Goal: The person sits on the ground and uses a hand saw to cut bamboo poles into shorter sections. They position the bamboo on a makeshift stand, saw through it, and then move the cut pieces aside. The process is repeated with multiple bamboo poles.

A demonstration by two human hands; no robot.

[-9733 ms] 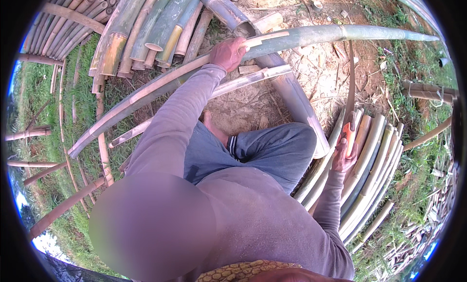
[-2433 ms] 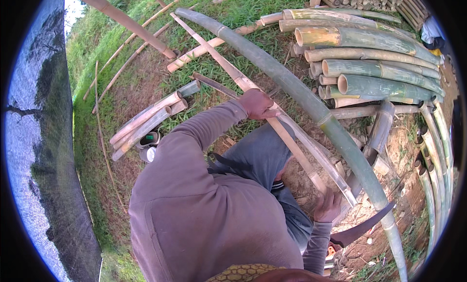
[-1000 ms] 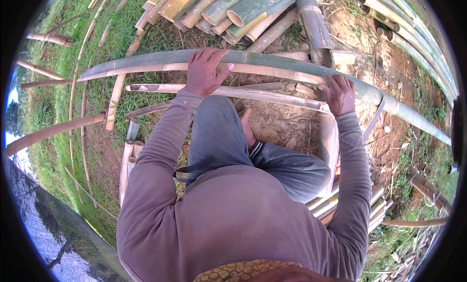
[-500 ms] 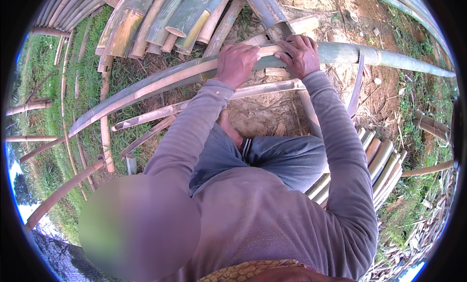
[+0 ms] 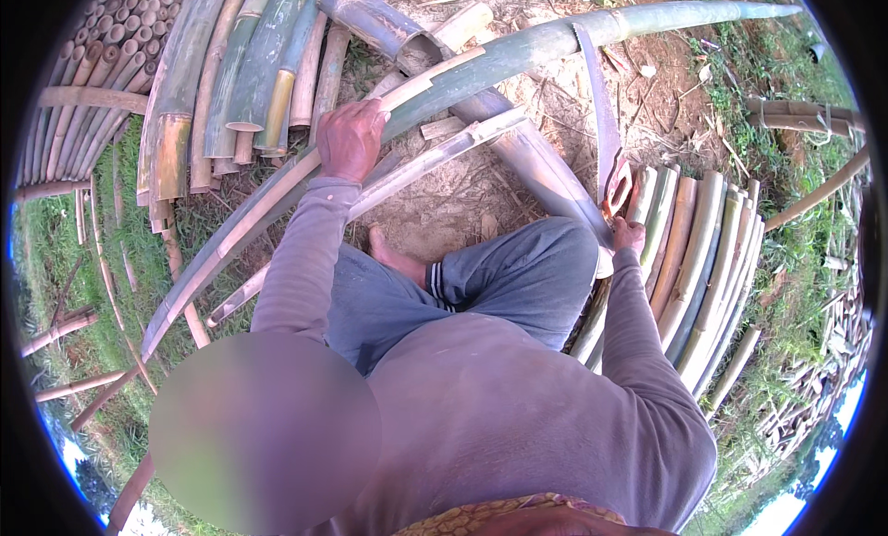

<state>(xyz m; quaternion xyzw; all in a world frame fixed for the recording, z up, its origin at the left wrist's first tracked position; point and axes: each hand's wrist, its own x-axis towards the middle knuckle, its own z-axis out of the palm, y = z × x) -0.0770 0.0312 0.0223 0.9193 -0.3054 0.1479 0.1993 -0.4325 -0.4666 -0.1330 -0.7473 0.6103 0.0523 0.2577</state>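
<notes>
A long green bamboo pole [image 5: 518, 50] runs from the lower left to the far right. Along its near side lies a pale split bamboo strip [image 5: 268, 196], whose cut end shows beyond my left hand [image 5: 350, 140]. That hand is closed round the strip, pressing it against the pole. On the right, a hand saw leans with its blade [image 5: 597, 101] against the pole and its orange handle [image 5: 618, 189] low by my knee. My right hand [image 5: 629, 234] is closed at the lower end of that handle; its fingers are partly hidden.
A thick bamboo section [image 5: 532, 157] lies crosswise under the pole. Nearer me is a split bamboo length [image 5: 435, 161]. Cut bamboo pieces [image 5: 694, 258] are stacked at my right, with larger green tubes [image 5: 268, 64] at the far left. My bare foot [image 5: 398, 256] rests on the ground.
My right hand has left the strip and dropped down right to the saw handle. My left hand has shifted left and nearer in view, still on the strip. The whole view has turned somewhat.
</notes>
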